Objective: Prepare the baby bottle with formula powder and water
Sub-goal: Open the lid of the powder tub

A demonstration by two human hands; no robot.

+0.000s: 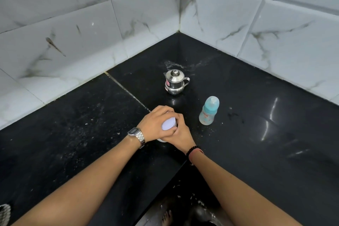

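Observation:
A small white container [168, 124] with a white lid stands on the black counter near its inner corner edge. My left hand [155, 123] curls over its top and far side. My right hand [180, 131] grips its right and near side; most of the container is hidden by the two hands. A clear baby bottle [208, 111] with a teal collar and a clear cap stands upright to the right of the hands, untouched. A lidded steel jug [174, 82] with a handle stands farther back.
The black stone counter [256, 115] is L-shaped, with white specks scattered on it. White marble-pattern tiled walls [91, 33] close it at the back and right. The counter's inner edge [180, 168] drops to the floor, where a bare foot [167, 216] shows.

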